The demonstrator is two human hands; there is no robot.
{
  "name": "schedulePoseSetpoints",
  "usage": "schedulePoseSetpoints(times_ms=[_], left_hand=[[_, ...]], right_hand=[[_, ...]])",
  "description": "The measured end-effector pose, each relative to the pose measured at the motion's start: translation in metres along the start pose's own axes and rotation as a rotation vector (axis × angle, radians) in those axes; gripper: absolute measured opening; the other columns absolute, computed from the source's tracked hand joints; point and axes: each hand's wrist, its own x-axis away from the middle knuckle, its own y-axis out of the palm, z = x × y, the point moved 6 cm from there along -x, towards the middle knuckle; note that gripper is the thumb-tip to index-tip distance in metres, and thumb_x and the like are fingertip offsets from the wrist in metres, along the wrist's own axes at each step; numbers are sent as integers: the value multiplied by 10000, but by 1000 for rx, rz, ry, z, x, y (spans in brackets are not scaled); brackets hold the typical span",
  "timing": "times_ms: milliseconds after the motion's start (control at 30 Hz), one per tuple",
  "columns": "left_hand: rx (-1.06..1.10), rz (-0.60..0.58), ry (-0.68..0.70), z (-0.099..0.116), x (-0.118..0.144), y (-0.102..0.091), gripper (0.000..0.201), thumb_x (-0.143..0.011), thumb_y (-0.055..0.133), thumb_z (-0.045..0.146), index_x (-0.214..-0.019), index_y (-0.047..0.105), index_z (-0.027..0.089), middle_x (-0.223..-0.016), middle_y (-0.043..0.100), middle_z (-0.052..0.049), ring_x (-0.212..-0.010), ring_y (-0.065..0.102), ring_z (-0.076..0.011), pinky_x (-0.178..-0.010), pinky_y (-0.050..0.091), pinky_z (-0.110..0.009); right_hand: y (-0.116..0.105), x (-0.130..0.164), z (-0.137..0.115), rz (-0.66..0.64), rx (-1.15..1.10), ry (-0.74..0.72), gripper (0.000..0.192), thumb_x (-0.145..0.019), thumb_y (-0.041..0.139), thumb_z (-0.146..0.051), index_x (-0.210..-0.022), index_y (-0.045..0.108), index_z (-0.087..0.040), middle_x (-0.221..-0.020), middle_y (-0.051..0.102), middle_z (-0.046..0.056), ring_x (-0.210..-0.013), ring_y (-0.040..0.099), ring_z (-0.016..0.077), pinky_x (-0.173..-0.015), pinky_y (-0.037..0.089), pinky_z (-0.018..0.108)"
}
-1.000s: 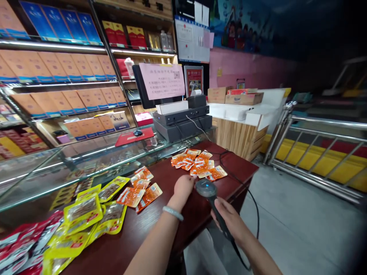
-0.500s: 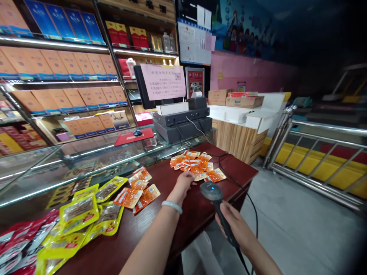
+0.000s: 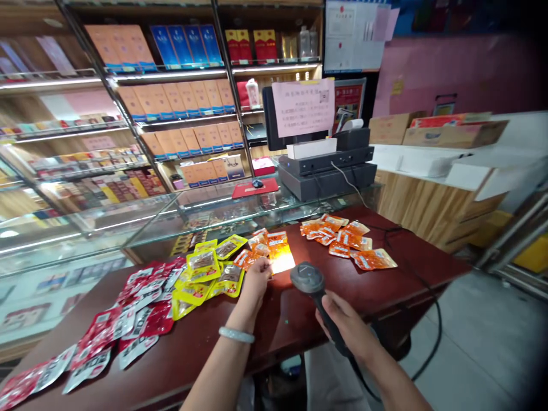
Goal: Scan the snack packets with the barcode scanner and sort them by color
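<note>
My right hand (image 3: 342,319) is wrapped round the handle of a black barcode scanner (image 3: 307,278), its cable trailing down to the right. A bright patch of light falls on an orange snack packet (image 3: 279,242) in front of the scanner head. The fingers of my left hand (image 3: 256,279), with a pale bangle at the wrist, pinch the near edge of that packet. Just left of it lie a few more orange packets (image 3: 259,245) and a pile of yellow-edged snack packets (image 3: 203,265). Another group of orange packets (image 3: 325,228) lies farther right on the dark red counter (image 3: 274,325).
Red and silver packets (image 3: 141,319) spread along the counter's left side. Behind stand a glass display case (image 3: 171,214), a mouse (image 3: 257,183) on a red mat and a black till (image 3: 329,177). The scanner's cable loops past the counter's right edge.
My view has swung left. My left hand has moved from the right-hand orange group to the left one with a packet in its fingers. The scanner now lights that packet.
</note>
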Motion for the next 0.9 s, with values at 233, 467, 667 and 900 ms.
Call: schedulePoseSetpoints(times_ms=[233, 467, 667, 900], left_hand=[[-205, 65, -54, -15, -1, -39, 254, -712, 670, 407, -677, 534, 195, -520, 489, 61, -504, 460, -105, -541, 357, -216], [-1074, 433, 219, 38, 0, -64, 475, -848, 602, 394, -1238, 613, 123, -1235, 640, -200, -1169, 567, -336, -1000, 420, -459], [-1012, 32, 452, 53, 1, 64, 409, -874, 629, 390, -1228, 659, 189, -1198, 677, -122, -1159, 585, -284, -1054, 411, -412], [-895, -324, 514, 51, 9, 221, 328, -906, 617, 355, -1189, 699, 209, -1184, 697, -91, -1099, 618, -229, -1008, 436, -340]], right_hand=[[18, -7, 11, -104, 47, 20, 567, -761, 635, -765, -853, 546, -213, -594, 500, -63, -445, 391, 53, -408, 312, 155], [-12, 0, 6, -18, 39, -1, 596, -750, 647, -764, -946, 564, -208, -590, 520, -62, -447, 426, 59, -407, 320, 152], [-62, 13, -1, 125, 8, -69, 598, -779, 631, -742, -1015, 561, -197, -563, 514, -72, -408, 395, 59, -387, 298, 164], [-111, 35, -8, 311, -6, -67, 708, -735, 630, -782, -1105, 554, -183, -521, 486, -82, -403, 368, 71, -378, 285, 175]])
